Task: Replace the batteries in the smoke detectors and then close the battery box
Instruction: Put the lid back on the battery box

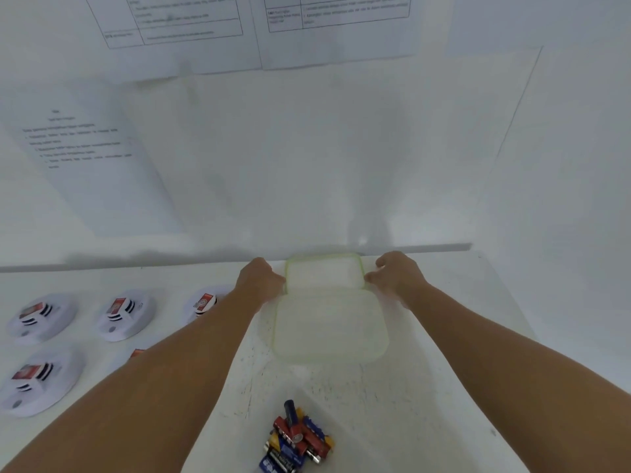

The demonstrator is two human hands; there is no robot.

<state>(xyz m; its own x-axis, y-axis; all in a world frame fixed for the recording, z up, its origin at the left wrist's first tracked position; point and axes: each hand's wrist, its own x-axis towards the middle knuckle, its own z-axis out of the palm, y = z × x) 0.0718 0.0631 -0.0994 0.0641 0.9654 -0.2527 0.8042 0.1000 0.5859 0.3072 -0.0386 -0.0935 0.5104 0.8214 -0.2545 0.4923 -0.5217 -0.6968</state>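
I am gripping the lid (323,274) at 12 o'clock on the worktop (426,387), left hand (263,278) and right hand (396,276) pinching its short edges, keeping it level to seat squarely on the box (329,327).

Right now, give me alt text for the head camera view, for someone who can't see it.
Both hands, left and right, grip the ends of a green-rimmed lid at the table's far edge, behind a clear box. Smoke detectors lie to the left; loose batteries lie nearest the camera.
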